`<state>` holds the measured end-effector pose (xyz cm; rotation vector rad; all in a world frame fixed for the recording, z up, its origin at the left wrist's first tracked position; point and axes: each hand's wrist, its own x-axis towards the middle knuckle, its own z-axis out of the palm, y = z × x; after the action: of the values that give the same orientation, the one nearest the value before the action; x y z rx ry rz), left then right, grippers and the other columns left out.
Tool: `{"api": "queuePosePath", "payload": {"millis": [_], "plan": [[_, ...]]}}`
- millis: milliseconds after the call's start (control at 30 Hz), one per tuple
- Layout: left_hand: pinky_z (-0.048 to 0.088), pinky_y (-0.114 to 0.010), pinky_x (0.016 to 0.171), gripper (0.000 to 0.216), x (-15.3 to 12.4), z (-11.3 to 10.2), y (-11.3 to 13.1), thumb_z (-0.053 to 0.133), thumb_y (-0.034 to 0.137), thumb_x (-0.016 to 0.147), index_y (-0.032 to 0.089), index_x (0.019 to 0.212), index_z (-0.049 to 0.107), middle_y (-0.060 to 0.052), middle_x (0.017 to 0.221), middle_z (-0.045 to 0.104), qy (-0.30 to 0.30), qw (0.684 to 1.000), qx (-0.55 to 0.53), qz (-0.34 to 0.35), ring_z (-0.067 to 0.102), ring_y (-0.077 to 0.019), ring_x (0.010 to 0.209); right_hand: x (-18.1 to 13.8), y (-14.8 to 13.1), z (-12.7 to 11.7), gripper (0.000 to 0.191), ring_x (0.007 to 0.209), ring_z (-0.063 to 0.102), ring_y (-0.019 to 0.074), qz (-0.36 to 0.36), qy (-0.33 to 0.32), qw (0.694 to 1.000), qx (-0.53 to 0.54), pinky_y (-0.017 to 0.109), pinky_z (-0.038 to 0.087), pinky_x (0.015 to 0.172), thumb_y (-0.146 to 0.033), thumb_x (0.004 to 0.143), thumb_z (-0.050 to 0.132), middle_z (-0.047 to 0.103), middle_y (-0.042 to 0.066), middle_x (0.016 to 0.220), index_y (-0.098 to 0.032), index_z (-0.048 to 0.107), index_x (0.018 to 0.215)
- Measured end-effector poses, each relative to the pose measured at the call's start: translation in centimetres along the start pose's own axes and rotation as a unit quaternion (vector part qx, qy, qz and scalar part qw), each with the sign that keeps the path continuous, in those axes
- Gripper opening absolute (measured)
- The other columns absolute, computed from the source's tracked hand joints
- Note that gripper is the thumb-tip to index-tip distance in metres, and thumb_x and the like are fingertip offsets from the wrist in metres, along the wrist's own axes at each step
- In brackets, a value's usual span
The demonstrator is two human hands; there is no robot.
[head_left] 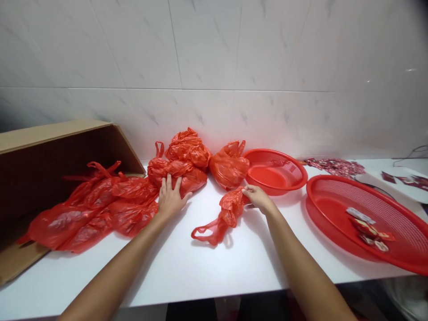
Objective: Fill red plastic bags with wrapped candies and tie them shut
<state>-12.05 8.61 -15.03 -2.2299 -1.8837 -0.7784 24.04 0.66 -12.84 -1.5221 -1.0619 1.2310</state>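
Observation:
My left hand (pixel 172 196) has its fingers spread against a pile of red plastic bags (pixel 180 171) near the wall. Between the thumb and fingers of my right hand (pixel 257 198) is the end of a crumpled red plastic bag (pixel 230 211). One handle loop of that bag trails on the table toward the left. Something thin and shiny shows just under the right fingers, too small to name. Behind it stands a fuller red plastic bag (pixel 230 167). More filled red bags (pixel 100 209) lie left of my left hand; their contents cannot be made out.
An open cardboard box (pixel 56 133) lies on its side at the left. At the right are a round red basket (pixel 277 191) and a larger red basket (pixel 334 236) holding small packets (pixel 368 229). Red patterned packaging (pixel 334 166) lies behind. The white table (pixel 200 276) ends in front.

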Motion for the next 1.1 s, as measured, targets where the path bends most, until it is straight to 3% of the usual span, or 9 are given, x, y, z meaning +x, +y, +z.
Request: {"api": "queuePosePath", "payload": {"millis": [200,367,433,600,767,867,933,1033,1100], "plan": [[0.023,-0.053,0.131,0.051,-5.9,-3.8,5.9,0.04,0.05,0.106,0.019,0.14,0.063,-0.014,0.163,0.044,0.147,0.958,-0.245,-0.019,0.036,-0.032,0.154,-5.4,1.0,-2.7,0.031,0.054,0.062,0.0111,-0.013,0.025,0.998,0.048,0.024,0.056,0.05,-0.047,0.085,0.07,0.065,-0.001,0.073,-0.022,0.052,0.082],[0.049,-0.048,0.115,0.082,-10.8,-4.4,13.4,0.067,0.063,0.09,0.025,0.159,0.045,-0.015,0.163,0.045,-0.193,0.86,-0.434,0.185,0.05,-0.0342,0.145,-7.9,3.4,-1.8,0.035,0.057,0.064,0.0131,-0.015,0.016,0.998,0.059,0.027,0.057,0.053,-0.054,0.085,0.067,0.066,0.0,0.074,-0.022,0.053,0.086],[0.048,-0.048,0.116,0.077,-11.2,-3.9,15.6,0.077,0.053,0.085,0.027,0.153,0.055,-0.014,0.161,0.048,-0.229,0.84,-0.439,0.22,0.051,-0.0337,0.144,-8.2,4.4,-2.2,0.037,0.05,0.057,0.0116,-0.02,0.004,0.999,0.04,0.024,0.049,0.048,-0.057,0.085,0.066,0.062,-0.002,0.067,-0.022,0.057,0.087],[0.057,-0.043,0.104,0.031,-9.1,-3.3,17.6,0.059,0.039,0.099,0.023,0.115,0.081,-0.009,0.118,0.078,-0.195,0.847,-0.485,0.096,0.073,-0.0247,0.111,-8.4,5.5,-6.2,0.037,0.051,0.051,0.0122,-0.033,0.078,0.995,-0.044,0.027,0.044,0.052,-0.042,0.076,0.077,0.064,0.001,0.075,-0.019,0.068,0.103],[0.051,-0.049,0.115,0.036,-7.6,-3.7,18.4,0.067,0.042,0.093,0.022,0.119,0.081,-0.011,0.141,0.069,-0.124,0.892,-0.434,0.0,0.065,-0.03,0.13,-14.3,4.8,-3.8,0.033,0.081,0.061,0.0225,-0.233,0.293,0.911,-0.173,0.041,0.053,0.08,-0.041,0.09,0.067,0.064,0.013,0.112,-0.021,0.066,0.116],[0.064,-0.045,0.095,0.046,-7.9,-3.2,19.4,0.07,0.05,0.091,0.021,0.127,0.077,-0.012,0.165,0.044,-0.158,0.852,-0.497,-0.05,0.056,-0.0364,0.141,-17.8,5.7,2.0,0.052,0.116,0.059,0.0348,-0.416,0.16,0.857,-0.259,0.05,0.052,0.097,-0.039,0.081,0.082,0.06,0.014,0.131,-0.032,0.065,0.129],[0.067,-0.04,0.081,0.055,-8.1,-2.8,19.8,0.07,0.056,0.091,0.021,0.132,0.074,-0.014,0.163,0.046,-0.214,0.793,-0.561,-0.097,0.06,-0.0365,0.135,-18.0,7.0,4.5,0.073,0.138,0.044,0.0446,-0.422,0.139,0.83,-0.337,0.062,0.045,0.106,-0.034,0.074,0.088,0.047,0.013,0.153,-0.039,0.06,0.141],[0.067,-0.037,0.078,0.062,-8.4,-2.9,19.2,0.066,0.06,0.093,0.023,0.143,0.066,-0.014,0.155,0.056,-0.285,0.745,-0.591,-0.119,0.068,-0.0312,0.122,-15.6,8.6,3.4,0.058,0.126,0.055,0.0402,-0.343,0.197,0.853,-0.341,0.061,0.047,0.103,-0.014,0.081,0.07,0.062,0.015,0.134,-0.031,0.066,0.136],[0.067,-0.036,0.076,0.061,-8.2,-3.5,17.9,0.063,0.061,0.094,0.026,0.145,0.065,-0.013,0.156,0.056,-0.309,0.764,-0.56,-0.085,0.07,-0.0297,0.118,-13.9,8.8,0.2,0.046,0.107,0.065,0.0314,-0.297,0.19,0.895,-0.272,0.05,0.051,0.099,-0.008,0.081,0.055,0.072,0.011,0.109,-0.025,0.074,0.12]]}}
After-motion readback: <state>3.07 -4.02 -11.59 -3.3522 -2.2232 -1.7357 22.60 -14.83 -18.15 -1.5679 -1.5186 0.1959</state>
